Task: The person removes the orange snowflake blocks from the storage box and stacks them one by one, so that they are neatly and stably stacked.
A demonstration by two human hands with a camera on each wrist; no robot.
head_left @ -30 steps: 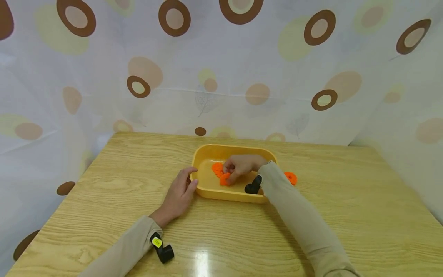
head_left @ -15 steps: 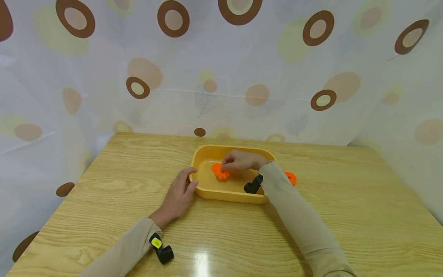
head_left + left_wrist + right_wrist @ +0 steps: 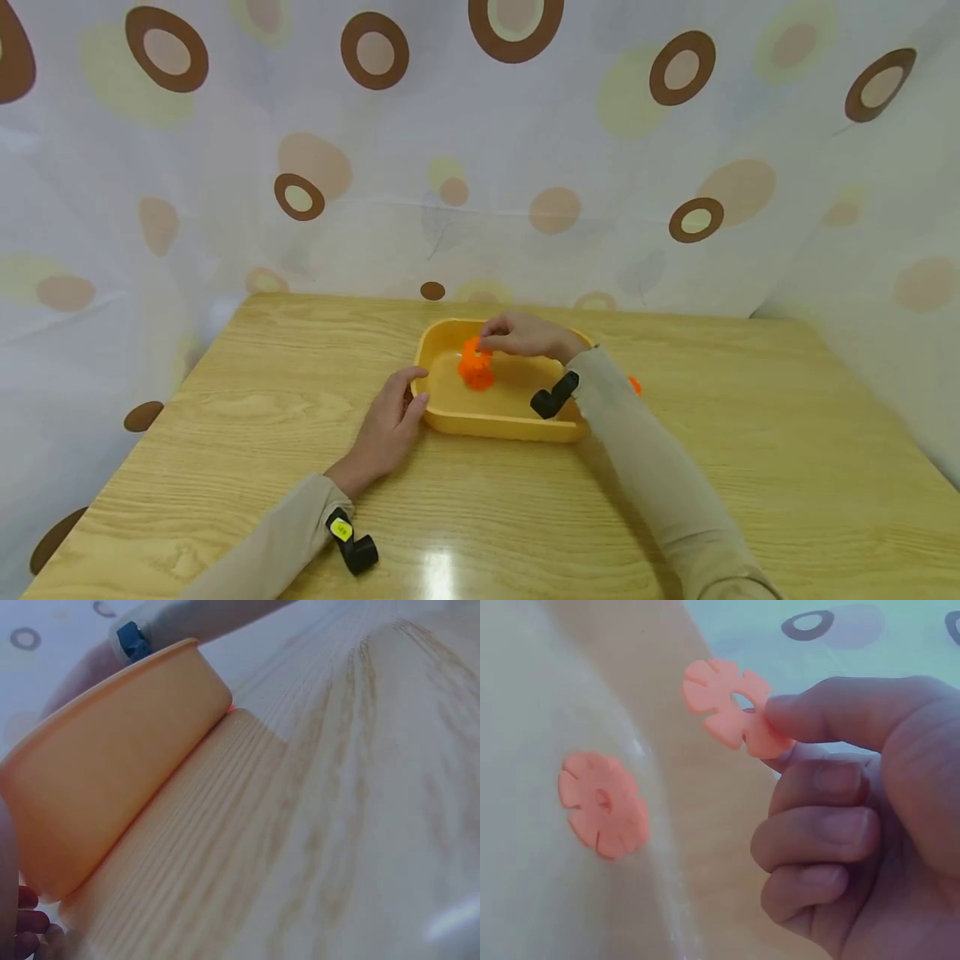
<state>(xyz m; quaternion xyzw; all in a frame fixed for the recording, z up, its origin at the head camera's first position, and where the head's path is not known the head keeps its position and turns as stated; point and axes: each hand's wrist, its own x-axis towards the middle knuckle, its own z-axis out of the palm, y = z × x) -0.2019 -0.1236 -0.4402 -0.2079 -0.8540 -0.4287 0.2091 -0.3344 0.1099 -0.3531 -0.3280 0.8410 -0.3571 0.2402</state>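
In the head view my right hand (image 3: 523,335) is raised a little over the yellow plastic tray (image 3: 495,427). Its thumb and forefinger pinch an orange flower-shaped building disc (image 3: 711,688), notched round the edge with a hole in the middle; the other fingers curl into the palm. Below it, a second orange disc (image 3: 589,784) lies flat on the tray floor, perhaps with another stacked on it. My left hand (image 3: 386,423) grips the tray's left end, thumb and fingers at the rim; in the left wrist view some fingertips (image 3: 31,921) show low by the tray's wall.
Another orange piece (image 3: 635,385) lies on the wooden table (image 3: 750,433) just right of the tray, mostly hidden behind my right sleeve (image 3: 652,450). A patterned white cloth (image 3: 480,167) hangs behind the table and at its sides. Each wrist wears a black camera mount (image 3: 352,542).
My right hand, low in the tray among the orange discs a second ago, has lifted slightly with one disc pinched. The left hand keeps its place on the tray.
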